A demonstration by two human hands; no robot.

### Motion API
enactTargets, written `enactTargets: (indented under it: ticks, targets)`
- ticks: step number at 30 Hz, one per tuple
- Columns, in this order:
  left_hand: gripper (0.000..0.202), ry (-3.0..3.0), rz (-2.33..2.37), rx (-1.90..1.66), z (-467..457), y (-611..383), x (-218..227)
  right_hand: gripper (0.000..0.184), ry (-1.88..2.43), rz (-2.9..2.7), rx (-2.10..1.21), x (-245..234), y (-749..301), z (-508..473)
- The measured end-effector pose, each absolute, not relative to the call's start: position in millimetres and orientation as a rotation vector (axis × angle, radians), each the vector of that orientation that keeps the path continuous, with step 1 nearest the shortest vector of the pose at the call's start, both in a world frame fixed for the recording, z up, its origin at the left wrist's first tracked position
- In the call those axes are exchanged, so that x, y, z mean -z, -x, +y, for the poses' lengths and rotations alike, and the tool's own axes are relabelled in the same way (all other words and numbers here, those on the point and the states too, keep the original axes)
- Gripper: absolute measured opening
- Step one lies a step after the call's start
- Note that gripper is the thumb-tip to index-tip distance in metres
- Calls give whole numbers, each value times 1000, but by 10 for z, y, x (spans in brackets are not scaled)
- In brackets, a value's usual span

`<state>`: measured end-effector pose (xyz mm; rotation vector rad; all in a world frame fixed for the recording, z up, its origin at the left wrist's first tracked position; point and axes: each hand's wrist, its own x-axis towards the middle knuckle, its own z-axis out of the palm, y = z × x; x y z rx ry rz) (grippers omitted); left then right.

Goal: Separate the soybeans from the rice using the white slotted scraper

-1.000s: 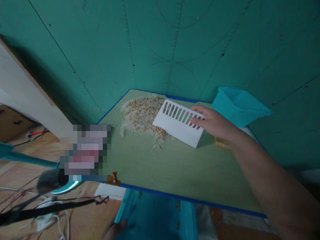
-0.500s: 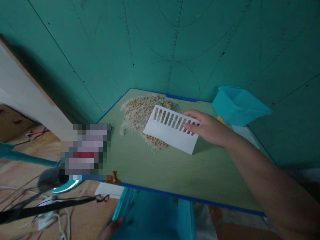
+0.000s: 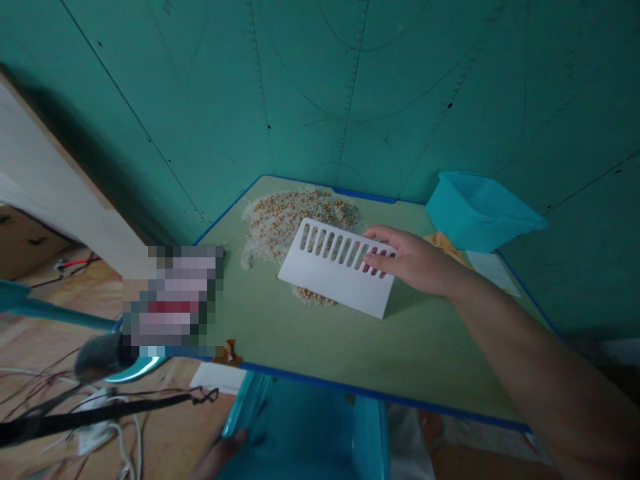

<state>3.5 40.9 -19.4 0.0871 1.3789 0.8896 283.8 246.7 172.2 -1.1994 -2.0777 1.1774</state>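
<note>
My right hand [image 3: 407, 259] grips a white slotted plastic plate [image 3: 335, 272] by its right end, fingers behind and thumb over the slots. The plate is tilted over a pile of mixed yellow beans and white grains [image 3: 280, 223] on the green tabletop [image 3: 300, 340]. A small clump of beans and grains [image 3: 314, 297] shows at the plate's lower edge, partly hidden by it. Low in the view, my left hand [image 3: 220, 457] is closed on the left rim of a blue plastic bin [image 3: 370, 447] below the table's front edge; most of its fingers are hidden.
A turquoise container [image 3: 480, 210] stands at the table's back right, by a white paper [image 3: 493, 272]. A blurred-out object [image 3: 175, 300] lies on the left edge. Black rods and cables [image 3: 115, 410] are at lower left. A green wall [image 3: 310, 87] rises behind the table.
My right hand has drawn the slotted plate slightly toward me and to the left, covering more of the small clump. My left hand stays at the bin's rim.
</note>
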Motion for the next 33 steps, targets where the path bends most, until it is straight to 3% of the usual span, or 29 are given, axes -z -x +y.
enactTargets:
  ticks: [4, 12, 17, 22, 26, 28, 33]
  targets:
    - [71, -68, 1368, -916, 379, -17, 226, 16, 1182, -2023, -1294, -1734, -2824, 2462]
    - [50, -175, 1498, -866, 394, 193, 508, 15, 1152, -2000, -1405, -1701, -2812, 2468]
    - [53, -205, 1497, -861, 363, 207, 588, 17, 1175, -1950, -1424, -1703, -2827, 2500]
    - [28, -279, 1528, -862, 346, 236, 652, 20, 1220, -1876, -1416, -1657, -2871, 2580]
    - [25, -298, 1554, -854, 337, 258, 694, 19, 1214, -1849, -1477, -1607, -2872, 2612]
    - [28, -290, 1563, -859, 334, 241, 689, 18, 1209, -1828, -1510, -1599, -2859, 2608]
    - [64, -265, 1538, -916, 358, 157, 603, 18, 1212, -1780, -1575, -1581, -2826, 2591]
